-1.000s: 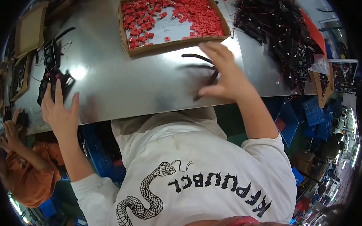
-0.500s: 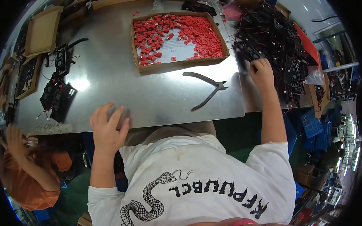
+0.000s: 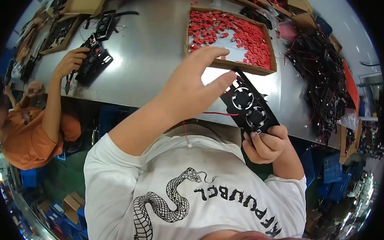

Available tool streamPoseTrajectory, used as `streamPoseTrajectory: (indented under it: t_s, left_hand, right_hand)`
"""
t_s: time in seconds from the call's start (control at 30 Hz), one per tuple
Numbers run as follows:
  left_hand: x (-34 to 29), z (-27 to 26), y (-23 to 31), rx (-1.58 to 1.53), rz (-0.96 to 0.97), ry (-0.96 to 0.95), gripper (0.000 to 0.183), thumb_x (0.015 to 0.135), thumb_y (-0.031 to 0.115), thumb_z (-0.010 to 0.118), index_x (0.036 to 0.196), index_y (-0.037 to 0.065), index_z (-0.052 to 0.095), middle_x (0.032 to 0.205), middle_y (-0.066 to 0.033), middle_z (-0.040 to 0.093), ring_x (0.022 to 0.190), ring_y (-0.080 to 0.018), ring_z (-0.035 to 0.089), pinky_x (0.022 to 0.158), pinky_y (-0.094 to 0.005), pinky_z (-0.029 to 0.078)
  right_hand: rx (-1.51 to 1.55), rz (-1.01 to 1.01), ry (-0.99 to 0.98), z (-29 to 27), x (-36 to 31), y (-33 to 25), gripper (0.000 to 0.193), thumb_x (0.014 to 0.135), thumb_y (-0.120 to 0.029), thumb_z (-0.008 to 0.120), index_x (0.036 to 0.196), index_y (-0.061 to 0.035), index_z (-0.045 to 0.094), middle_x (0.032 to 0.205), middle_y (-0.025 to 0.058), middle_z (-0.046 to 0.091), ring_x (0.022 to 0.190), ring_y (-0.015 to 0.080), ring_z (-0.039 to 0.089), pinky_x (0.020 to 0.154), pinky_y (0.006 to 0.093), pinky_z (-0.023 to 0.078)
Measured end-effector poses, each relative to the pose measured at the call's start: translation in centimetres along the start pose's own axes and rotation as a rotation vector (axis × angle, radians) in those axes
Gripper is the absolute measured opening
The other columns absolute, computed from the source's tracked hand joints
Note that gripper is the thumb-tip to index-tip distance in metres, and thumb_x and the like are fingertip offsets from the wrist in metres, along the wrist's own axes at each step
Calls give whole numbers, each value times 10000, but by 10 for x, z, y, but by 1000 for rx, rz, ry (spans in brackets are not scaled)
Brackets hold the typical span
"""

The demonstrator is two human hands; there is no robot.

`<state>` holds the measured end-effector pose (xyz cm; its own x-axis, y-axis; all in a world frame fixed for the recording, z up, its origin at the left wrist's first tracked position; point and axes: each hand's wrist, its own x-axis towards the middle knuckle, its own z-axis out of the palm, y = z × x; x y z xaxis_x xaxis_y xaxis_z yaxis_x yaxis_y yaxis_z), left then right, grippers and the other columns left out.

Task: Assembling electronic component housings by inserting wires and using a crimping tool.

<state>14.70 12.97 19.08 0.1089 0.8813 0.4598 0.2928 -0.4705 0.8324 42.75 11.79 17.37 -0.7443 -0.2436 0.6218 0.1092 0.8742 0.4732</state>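
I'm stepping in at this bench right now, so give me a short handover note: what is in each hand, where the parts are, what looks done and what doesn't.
Right hand grips the lower end of a black twin-fan unit, held up over the table edge.
Left hand is open, fingertips touching the unit's upper end; it holds nothing.
A thin red wire trails from the unit toward the chest.
Cardboard tray of small red parts sits just behind; a heap of black wired parts lies to the right.
Done: unit picked up. Nothing red is fitted to it that I can see.
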Motion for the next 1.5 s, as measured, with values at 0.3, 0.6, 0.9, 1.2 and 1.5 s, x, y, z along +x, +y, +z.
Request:
streamPoseTrajectory:
  t_s: [0.3,0.6,0.9,1.2,1.5]
  left_hand:
    - [-32,42,-10,-1107,-834,139,367,1074,388,497,1308,106,511,1081,-27,663,881,-152,667,740,-339,561]
    - [-52,-23,-35,-645,-851,229,581,916,273,763,1368,58,468,1096,-128,663,959,-249,687,763,-371,587]
    - [-39,-56,-48,519,-443,-351,565,854,308,789,1340,71,628,1138,-136,667,1027,-352,666,911,-412,536]
    - [-69,-17,-62,1050,-191,-180,824,845,532,741,1422,-11,512,1223,-149,595,1111,-351,576,910,-520,462]
    - [-81,-30,-82,672,114,-144,868,812,553,770,1446,21,509,1254,-154,599,1081,-361,597,958,-449,462]
  right_hand:
    - [144,159,-127,73,58,14,139,667,-184,660,802,-177,627,938,-55,613,922,117,605,676,284,414]
    - [441,412,-12,104,65,76,303,868,-34,630,1156,-109,684,1165,100,672,1101,299,631,959,419,499]
    - [191,956,-827,171,-29,179,263,932,-115,598,1144,-53,741,1170,163,711,1171,339,627,1003,432,507]
    - [541,1283,-251,97,29,53,210,827,21,779,988,-33,656,897,33,656,761,94,607,694,255,511]
    - [733,1481,-246,93,8,-7,234,829,46,756,1035,-30,673,928,24,659,804,78,611,729,229,516]
